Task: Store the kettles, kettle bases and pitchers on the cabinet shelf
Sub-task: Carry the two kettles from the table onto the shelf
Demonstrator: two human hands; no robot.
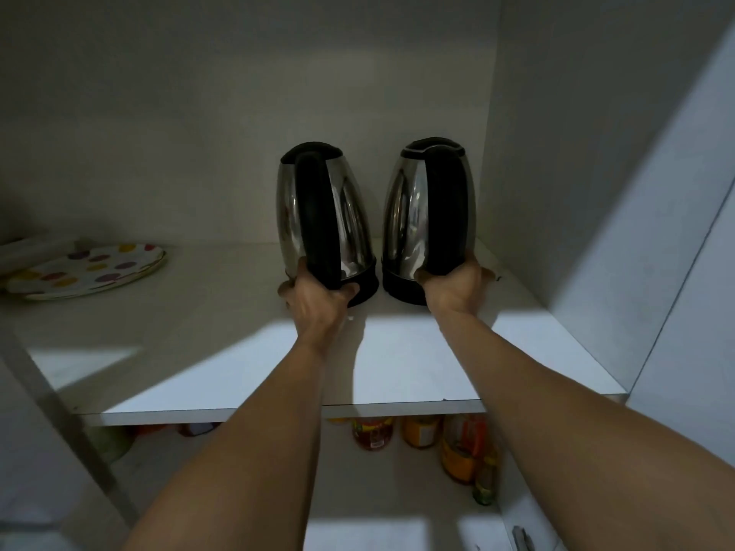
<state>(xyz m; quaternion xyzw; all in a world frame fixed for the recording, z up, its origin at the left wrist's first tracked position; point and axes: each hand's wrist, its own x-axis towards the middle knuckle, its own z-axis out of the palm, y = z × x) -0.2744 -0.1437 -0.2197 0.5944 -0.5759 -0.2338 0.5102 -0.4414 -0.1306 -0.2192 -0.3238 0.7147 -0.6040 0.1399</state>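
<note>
Two steel kettles with black handles and black bottoms stand side by side, upright, at the back right of the white cabinet shelf [397, 351]. My left hand [314, 300] grips the lower end of the left kettle's [350, 216] handle. The lower end of the right kettle's [401, 208] handle is wrapped by my right hand [455, 288]. Both handles face me. No kettle base or pitcher is in view.
A plate with coloured dots [87, 272] lies at the shelf's far left. The cabinet's side wall [557, 192] stands close to the right kettle. Several jars and bottles [461, 451] sit on the lower shelf beneath. An open door edge [684, 272] is at right.
</note>
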